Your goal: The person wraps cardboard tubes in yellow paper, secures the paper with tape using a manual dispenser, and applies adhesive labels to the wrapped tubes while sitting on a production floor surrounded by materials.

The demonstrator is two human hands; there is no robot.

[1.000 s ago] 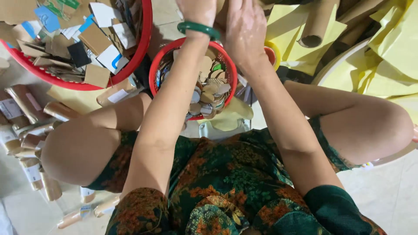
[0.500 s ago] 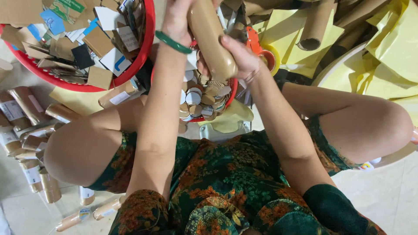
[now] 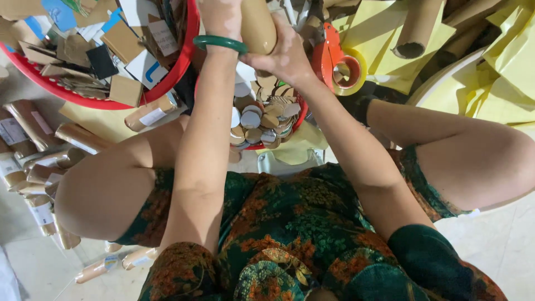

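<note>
I hold a brown cardboard tube (image 3: pixel 257 25) upright with both hands, above a small red basket (image 3: pixel 298 114) filled with round cardboard discs. My left hand (image 3: pixel 223 19) grips the tube's left side near the top edge of the view; a green bangle (image 3: pixel 218 42) sits on that wrist. My right hand (image 3: pixel 285 56) wraps the tube's lower end from the right. The tube's top is cut off by the frame.
A large red basin (image 3: pixel 167 78) of cardboard scraps sits at the upper left. An orange tape dispenser (image 3: pixel 337 61) lies right of the hands. Yellow paper sheets and long tubes (image 3: pixel 415 28) fill the upper right. Taped tubes (image 3: pixel 33 150) lie on the floor left.
The hands lifted a cardboard tube out of the small basket area and now hold it higher and more upright, with the right hand moved to its lower end.
</note>
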